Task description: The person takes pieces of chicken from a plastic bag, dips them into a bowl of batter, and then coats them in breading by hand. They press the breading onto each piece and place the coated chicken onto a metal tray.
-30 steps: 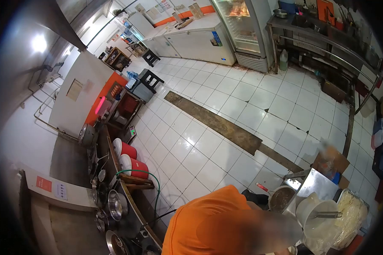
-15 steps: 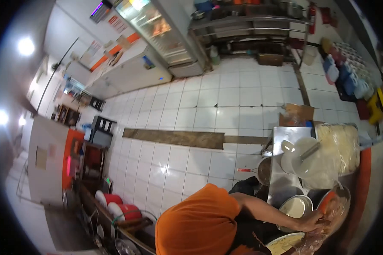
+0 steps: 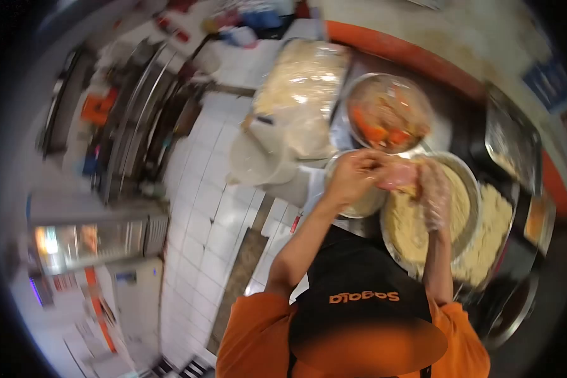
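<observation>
Above a wide basin of pale flour (image 3: 399, 223), a pink piece of raw meat (image 3: 398, 174) is held between my two hands. My bare left hand (image 3: 357, 178) pinches its left side with closed fingers. My right hand (image 3: 435, 196), in a clear plastic glove, grips the right side; some yellowish bits show beside it. Partly under my left hand stands a smaller metal bowl (image 3: 366, 205) with pale contents. Just beyond the hands is a bowl of raw meat (image 3: 387, 110) with bright orange parts, seemingly under clear plastic.
A large tray of pale food under plastic (image 3: 305, 82) lies at the far left, near a white bucket (image 3: 258, 154) with a utensil. On the right are a tray of pale crumbly flour (image 3: 491, 227) and a metal tray (image 3: 510, 142). An orange-edged ledge (image 3: 409, 47) runs behind.
The camera has swung round towards the work area. Both hands now show over the flour basin with the meat between them; before, they were at the bowl of meat.
</observation>
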Tool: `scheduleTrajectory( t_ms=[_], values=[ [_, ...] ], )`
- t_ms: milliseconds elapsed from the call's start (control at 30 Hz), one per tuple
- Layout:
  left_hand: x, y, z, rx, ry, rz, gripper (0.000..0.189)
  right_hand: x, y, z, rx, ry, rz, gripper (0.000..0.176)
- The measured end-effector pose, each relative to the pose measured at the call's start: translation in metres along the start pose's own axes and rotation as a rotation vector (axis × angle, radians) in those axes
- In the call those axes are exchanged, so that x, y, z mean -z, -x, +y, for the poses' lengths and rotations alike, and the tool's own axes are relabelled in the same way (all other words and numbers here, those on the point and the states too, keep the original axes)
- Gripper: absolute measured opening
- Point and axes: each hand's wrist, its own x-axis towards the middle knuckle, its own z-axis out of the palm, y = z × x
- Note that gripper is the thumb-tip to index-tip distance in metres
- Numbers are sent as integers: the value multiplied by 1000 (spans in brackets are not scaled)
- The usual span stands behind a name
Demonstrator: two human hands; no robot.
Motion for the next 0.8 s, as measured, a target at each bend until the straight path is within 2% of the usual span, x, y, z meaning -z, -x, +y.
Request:
scheduleTrajectory(
  t_ms=[33, 100, 133, 300, 367, 433, 500, 533, 600, 700, 733, 767, 800],
  values=[
    [0, 1, 2, 47, -2, -23, 26, -2, 5, -15, -123, -345, -34, 39],
    [5, 0, 3, 107, -17, -30, 27, -1, 13, -5, -122, -473, -48, 44],
    [5, 1, 5, 119, -28, -21, 27, 3, 14, 0, -151, -374, -82, 49],
    [13, -4, 14, 184, -291, -10, 27, 18, 30, 36, -195, -451, 44, 45],
    [13, -8, 18, 317, -545, 17, 23, 35, 34, 43, -188, -387, 59, 44],
    [34, -10, -4, 313, -614, 23, 21, 52, 41, 43, -250, -435, 124, 38],
    [48, -9, -23, 161, -1012, -24, 20, 71, 48, 44, -325, -205, 177, 32],
    [50, -6, -30, 166, -1014, -31, 20, 71, 52, 38, -244, -200, 252, 26],
    [52, 5, -47, -247, -1567, -347, 23, 79, 56, 42, -264, -201, 291, 25],
    [67, 18, -88, -182, -1606, -421, 25, 84, 60, 54, -270, -206, 339, 23],
    [58, 19, -75, -51, -1411, -366, 23, 85, 61, 64, -251, -184, 312, 23],
    [57, 16, -67, -54, -1407, -373, 23, 86, 61, 72, -231, -160, 285, 24],
    [60, 13, -58, 55, -1219, -237, 22, 84, 60, 77, -235, -155, 288, 24]
  ],
)
